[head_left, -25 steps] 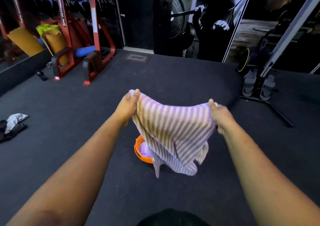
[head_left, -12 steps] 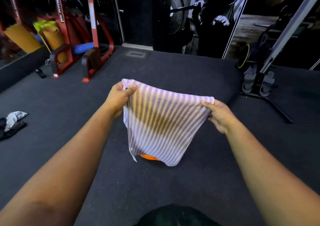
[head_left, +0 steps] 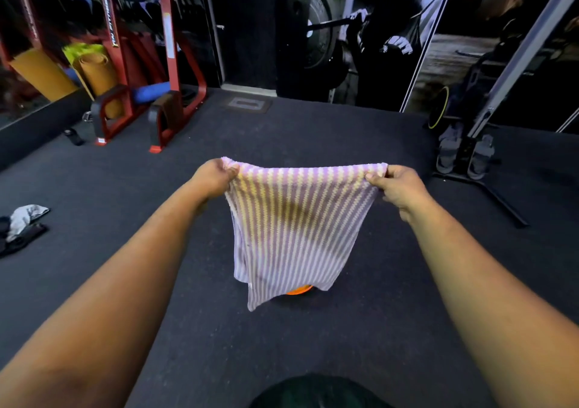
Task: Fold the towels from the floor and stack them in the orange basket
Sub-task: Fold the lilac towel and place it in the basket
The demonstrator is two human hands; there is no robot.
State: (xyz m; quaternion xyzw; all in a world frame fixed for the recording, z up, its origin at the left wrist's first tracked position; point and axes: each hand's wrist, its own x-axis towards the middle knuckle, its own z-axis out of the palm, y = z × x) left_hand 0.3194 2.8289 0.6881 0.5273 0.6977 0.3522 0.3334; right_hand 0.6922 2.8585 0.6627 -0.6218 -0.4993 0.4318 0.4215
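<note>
Your grip is a pinch at each top corner of the towel (head_left: 294,229): your left hand (head_left: 214,177) holds the left corner between thumb and fingers, your right hand (head_left: 399,185) holds the right one the same way. The towel hangs flat and taut along its top edge, in the air above the basket (head_left: 297,290), which shows only as an orange sliver below the hem. A second ago the cloth was bunched and sagging between your hands, with the basket's left rim in plain sight; half a second ago it was partly spread; now you have drawn your hands apart and the stripes run straight down. That suggests the squaring-up is done and the towel is ready for its first fold, likely by bringing the two corners together. The bottom left corner hangs lower than the rest, so check the edges meet before you crease. Well left of the basket, a crumpled cloth (head_left: 23,219) lies on the floor (head_left: 125,219), possibly another one to fold.
</note>
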